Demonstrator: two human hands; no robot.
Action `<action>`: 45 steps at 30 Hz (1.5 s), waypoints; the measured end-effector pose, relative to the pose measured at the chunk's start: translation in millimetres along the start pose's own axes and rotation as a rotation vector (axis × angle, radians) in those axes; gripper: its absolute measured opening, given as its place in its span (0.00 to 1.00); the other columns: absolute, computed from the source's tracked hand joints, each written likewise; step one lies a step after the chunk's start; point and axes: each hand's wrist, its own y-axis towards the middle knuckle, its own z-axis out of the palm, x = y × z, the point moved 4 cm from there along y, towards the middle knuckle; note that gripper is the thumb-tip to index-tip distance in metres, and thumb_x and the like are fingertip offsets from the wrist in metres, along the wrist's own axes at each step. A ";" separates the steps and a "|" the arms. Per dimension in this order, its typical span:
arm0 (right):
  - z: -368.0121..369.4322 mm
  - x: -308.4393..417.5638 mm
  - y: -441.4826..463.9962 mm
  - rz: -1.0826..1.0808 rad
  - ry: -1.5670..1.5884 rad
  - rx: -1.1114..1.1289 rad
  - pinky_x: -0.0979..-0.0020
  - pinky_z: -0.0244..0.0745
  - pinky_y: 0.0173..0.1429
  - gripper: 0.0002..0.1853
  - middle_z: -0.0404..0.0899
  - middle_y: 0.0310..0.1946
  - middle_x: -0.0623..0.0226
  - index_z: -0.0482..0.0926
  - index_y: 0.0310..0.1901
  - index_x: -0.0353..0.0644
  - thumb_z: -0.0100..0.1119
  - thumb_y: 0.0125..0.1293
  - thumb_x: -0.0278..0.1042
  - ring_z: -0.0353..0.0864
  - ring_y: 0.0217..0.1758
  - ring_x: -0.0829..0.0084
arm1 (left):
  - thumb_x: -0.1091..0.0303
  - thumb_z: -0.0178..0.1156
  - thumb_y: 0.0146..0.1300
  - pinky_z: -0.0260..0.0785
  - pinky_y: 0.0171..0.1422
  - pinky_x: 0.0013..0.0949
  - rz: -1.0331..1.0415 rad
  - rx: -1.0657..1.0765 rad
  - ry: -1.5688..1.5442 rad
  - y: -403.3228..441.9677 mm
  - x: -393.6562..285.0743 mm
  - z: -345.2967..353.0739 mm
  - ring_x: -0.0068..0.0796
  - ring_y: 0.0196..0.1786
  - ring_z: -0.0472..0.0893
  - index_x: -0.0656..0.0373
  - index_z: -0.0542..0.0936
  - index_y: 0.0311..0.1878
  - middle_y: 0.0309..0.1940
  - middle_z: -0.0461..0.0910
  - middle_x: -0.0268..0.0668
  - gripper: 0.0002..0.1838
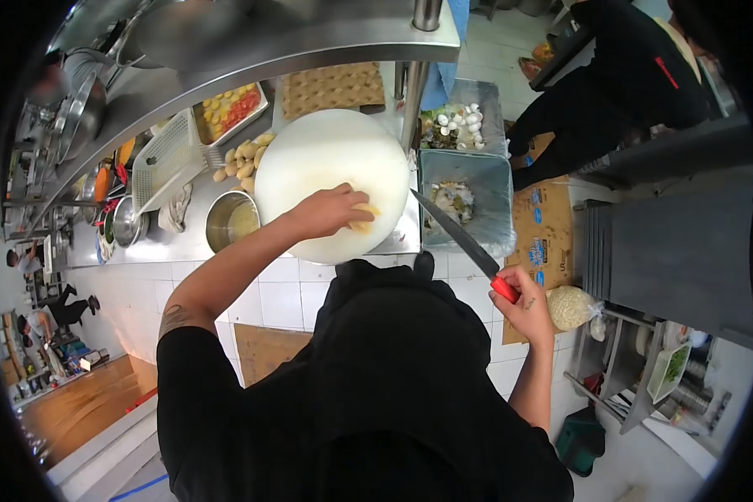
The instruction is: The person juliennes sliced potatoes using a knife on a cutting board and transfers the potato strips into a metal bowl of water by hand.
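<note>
My left hand [330, 211] rests on the round white cutting board [309, 151], fingers curled over pale yellow potato pieces [365, 219] that partly show beside the fingertips. Off to the right, beyond the board's edge, my right hand [525, 303] is wrapped around the red handle of a long kitchen knife [460, 236]. Its blade points up and left, the tip close to the board. Several potatoes [244, 161] lie piled against the board's left side. A steel pot [231, 222] with something yellowish inside stands beside the board at the lower left.
Two lined bins, one holding eggshells [463, 121] and one holding scraps [450, 205], stand right of the counter. A steel shelf [293, 63] runs above it. An egg carton [332, 88], a tray of cut vegetables [233, 111] and a white basket [167, 163] sit behind. Another person [619, 84] stands upper right.
</note>
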 end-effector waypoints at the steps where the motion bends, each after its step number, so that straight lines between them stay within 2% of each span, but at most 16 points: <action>1: 0.2 -7.3 2.5 -0.004 0.007 0.009 0.68 0.81 0.49 0.17 0.87 0.37 0.65 0.81 0.54 0.41 0.76 0.67 0.26 0.86 0.40 0.73 | 0.78 0.76 0.57 0.80 0.75 0.49 -0.072 -0.039 0.042 -5.9 -3.3 -0.2 0.50 0.75 0.78 0.39 0.88 0.67 0.75 0.79 0.33 0.33; 3: 2.6 -25.4 10.3 -0.026 0.045 0.012 0.69 0.80 0.49 0.17 0.87 0.36 0.66 0.81 0.54 0.41 0.76 0.67 0.26 0.85 0.40 0.74 | 0.78 0.75 0.58 0.81 0.72 0.49 -0.160 -0.079 0.085 -14.8 0.1 4.0 0.48 0.70 0.82 0.40 0.89 0.65 0.70 0.82 0.34 0.31; 5: 1.9 -33.9 21.4 -0.023 0.056 0.048 0.69 0.80 0.49 0.17 0.87 0.36 0.66 0.80 0.54 0.41 0.76 0.68 0.25 0.85 0.40 0.74 | 0.77 0.75 0.57 0.82 0.69 0.49 -0.166 -0.383 -0.066 -22.6 16.8 6.4 0.48 0.65 0.85 0.43 0.90 0.63 0.65 0.86 0.37 0.28; 7: 1.8 -47.9 35.8 -0.018 0.062 0.087 0.69 0.80 0.49 0.17 0.86 0.35 0.67 0.80 0.54 0.41 0.76 0.68 0.25 0.85 0.40 0.74 | 0.75 0.76 0.60 0.81 0.69 0.45 -0.205 -0.434 -0.170 -26.7 31.2 -0.6 0.46 0.62 0.88 0.47 0.89 0.64 0.61 0.89 0.41 0.27; 9: 3.6 -60.1 51.0 -0.054 0.127 0.140 0.69 0.79 0.48 0.17 0.86 0.35 0.67 0.80 0.54 0.41 0.76 0.68 0.25 0.84 0.39 0.75 | 0.72 0.77 0.67 0.79 0.70 0.39 -0.326 -0.583 -0.522 -36.3 41.2 -5.0 0.36 0.61 0.89 0.53 0.88 0.67 0.60 0.91 0.40 0.25; 10: 1.0 -59.5 57.2 -0.059 0.125 0.155 0.69 0.79 0.48 0.17 0.86 0.35 0.67 0.80 0.54 0.41 0.76 0.68 0.25 0.84 0.39 0.75 | 0.69 0.77 0.72 0.78 0.70 0.35 -0.485 -0.578 -0.753 -41.4 42.9 -4.5 0.26 0.59 0.87 0.58 0.87 0.69 0.58 0.92 0.37 0.24; 11: -1.9 -57.2 63.0 -0.062 0.104 0.186 0.69 0.79 0.48 0.17 0.86 0.35 0.67 0.80 0.54 0.41 0.76 0.68 0.24 0.83 0.40 0.76 | 0.69 0.77 0.72 0.78 0.70 0.35 -0.498 -0.586 -0.755 -45.3 38.5 -9.9 0.26 0.59 0.87 0.58 0.87 0.69 0.58 0.92 0.37 0.24; 13: -4.3 -50.6 69.4 -0.072 0.080 0.231 0.69 0.79 0.48 0.17 0.86 0.36 0.68 0.80 0.55 0.41 0.76 0.68 0.24 0.83 0.40 0.76 | 0.70 0.78 0.72 0.79 0.67 0.31 -0.636 -0.674 -1.145 -59.2 41.1 -12.1 0.19 0.58 0.86 0.63 0.88 0.66 0.57 0.91 0.33 0.21; 17: -1.9 -41.7 76.3 -0.071 0.116 0.245 0.71 0.79 0.49 0.19 0.85 0.41 0.67 0.78 0.58 0.40 0.74 0.70 0.21 0.83 0.44 0.77 | 0.71 0.77 0.73 0.79 0.67 0.30 -0.611 -0.866 -1.252 -119.8 47.6 -32.5 0.18 0.57 0.87 0.61 0.86 0.69 0.54 0.92 0.30 0.23; 25: 32.5 -22.8 58.0 -0.035 0.198 0.189 0.77 0.75 0.47 0.19 0.85 0.39 0.73 0.78 0.59 0.41 0.74 0.72 0.22 0.81 0.41 0.84 | 0.71 0.77 0.72 0.79 0.66 0.32 -0.764 -1.013 -0.890 -263.9 108.9 -16.7 0.21 0.55 0.86 0.61 0.84 0.69 0.54 0.90 0.33 0.25; 27: 40.4 -16.8 57.5 -0.040 0.200 0.181 0.77 0.75 0.47 0.19 0.85 0.38 0.73 0.78 0.59 0.42 0.74 0.72 0.22 0.81 0.40 0.84 | 0.69 0.79 0.69 0.79 0.65 0.34 -0.734 -0.974 -0.489 -267.1 114.4 -4.9 0.24 0.55 0.86 0.59 0.84 0.66 0.52 0.89 0.34 0.24; 28: 42.9 -14.5 57.8 -0.032 0.209 0.177 0.77 0.74 0.46 0.19 0.85 0.38 0.73 0.78 0.59 0.42 0.75 0.72 0.22 0.80 0.40 0.84 | 0.69 0.80 0.66 0.80 0.64 0.38 -0.685 -0.948 -0.373 -264.2 114.2 -1.3 0.34 0.56 0.89 0.57 0.84 0.64 0.53 0.91 0.40 0.25; 31: 47.6 -3.5 57.0 -0.029 0.199 0.150 0.78 0.74 0.46 0.19 0.85 0.38 0.74 0.78 0.59 0.41 0.75 0.71 0.22 0.79 0.40 0.85 | 0.68 0.80 0.66 0.80 0.65 0.41 -0.757 -0.816 -0.348 -255.4 112.4 7.4 0.42 0.57 0.91 0.56 0.83 0.67 0.55 0.92 0.44 0.26; 32: 47.8 1.5 57.1 -0.033 0.182 0.135 0.78 0.73 0.45 0.19 0.85 0.38 0.74 0.78 0.59 0.41 0.75 0.71 0.22 0.79 0.40 0.85 | 0.68 0.78 0.67 0.81 0.66 0.44 -0.777 -0.784 -0.416 -254.5 110.6 7.7 0.51 0.60 0.90 0.55 0.83 0.68 0.57 0.91 0.48 0.27; 39: 51.8 17.9 55.2 -0.046 0.167 0.140 0.78 0.72 0.45 0.18 0.84 0.38 0.75 0.78 0.59 0.41 0.74 0.72 0.21 0.78 0.39 0.86 | 0.68 0.76 0.69 0.81 0.64 0.48 -0.812 -0.738 -0.360 -263.1 104.7 -4.1 0.57 0.60 0.89 0.55 0.83 0.68 0.57 0.91 0.51 0.25; 45: 49.7 18.3 57.8 -0.052 0.177 0.145 0.78 0.73 0.46 0.18 0.84 0.38 0.74 0.78 0.59 0.40 0.73 0.72 0.21 0.78 0.40 0.85 | 0.72 0.75 0.67 0.80 0.64 0.50 -0.745 -0.827 -0.183 -268.3 96.9 -10.4 0.58 0.60 0.87 0.57 0.83 0.65 0.57 0.89 0.51 0.23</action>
